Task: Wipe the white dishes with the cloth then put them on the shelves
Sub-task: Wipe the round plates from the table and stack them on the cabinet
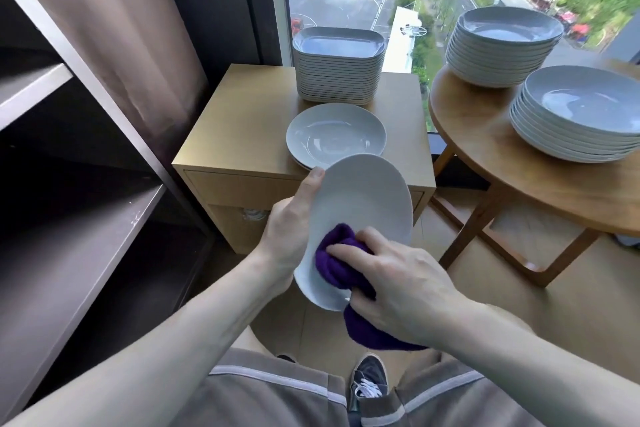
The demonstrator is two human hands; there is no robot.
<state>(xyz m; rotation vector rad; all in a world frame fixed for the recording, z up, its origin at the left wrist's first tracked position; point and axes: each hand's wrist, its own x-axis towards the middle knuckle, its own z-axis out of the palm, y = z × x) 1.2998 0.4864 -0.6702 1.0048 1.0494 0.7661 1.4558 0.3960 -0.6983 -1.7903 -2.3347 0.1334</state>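
- The person stands by the window, and their left hand (287, 236) grips a white plate (363, 204) by its left rim. The thumb lies along the edge near the top. The other fingers are behind the plate and out of sight, presumably curled against its back.
- The plate is in the air in front of the person, tilted up on edge with its face turned toward the right hand, just this side of a small wooden cabinet (242, 135).
- The right hand (405, 288) clutches a bunched purple cloth (336, 263), fingers curled over it. It presses the cloth against the lower part of the plate's face, and a tail of cloth hangs below the hand.
- On the cabinet top, a short pile of round plates (336, 132) sits near the front. A tall stack of rectangular dishes (337, 69) stands just behind it.
- To the right, a round wooden table (485, 135) carries two stacks of shallow bowls, a far stack (502, 48) by the glass and a near stack (581, 114) toward the table's right side.
- A dark grey shelf unit (69, 253) runs along the left, well apart from the plate, with a brown curtain (121, 28) hanging behind it.
- One dark sneaker (369, 378) with white laces shows on the floor below the hands.
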